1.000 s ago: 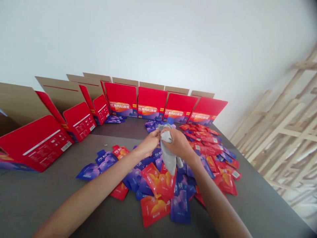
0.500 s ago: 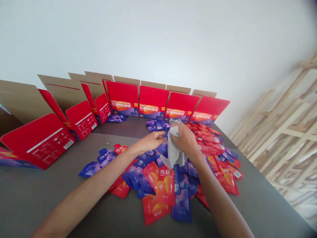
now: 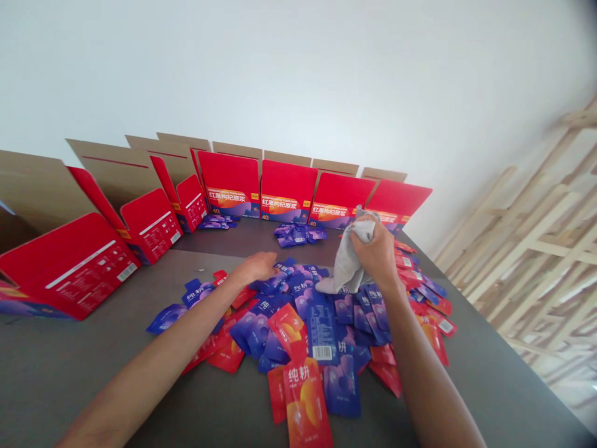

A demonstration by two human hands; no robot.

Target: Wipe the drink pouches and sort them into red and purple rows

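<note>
Right hand [image 3: 379, 256] clenched on one grey cloth [image 3: 346, 272], 1 o'clock of sachet pile [image 3: 321, 323]. Left hand [image 3: 255, 267] flat, fingers released, pile's 10 o'clock edge. Seven red cartons [image 3: 286, 186] along 12 o'clock.

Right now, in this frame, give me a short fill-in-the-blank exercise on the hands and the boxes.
The right hand grips a ____ cloth.
The left hand rests palm ____ on the pouches.
The open boxes along the wall are ____ outside.
Missing words: grey, down, red.
</note>
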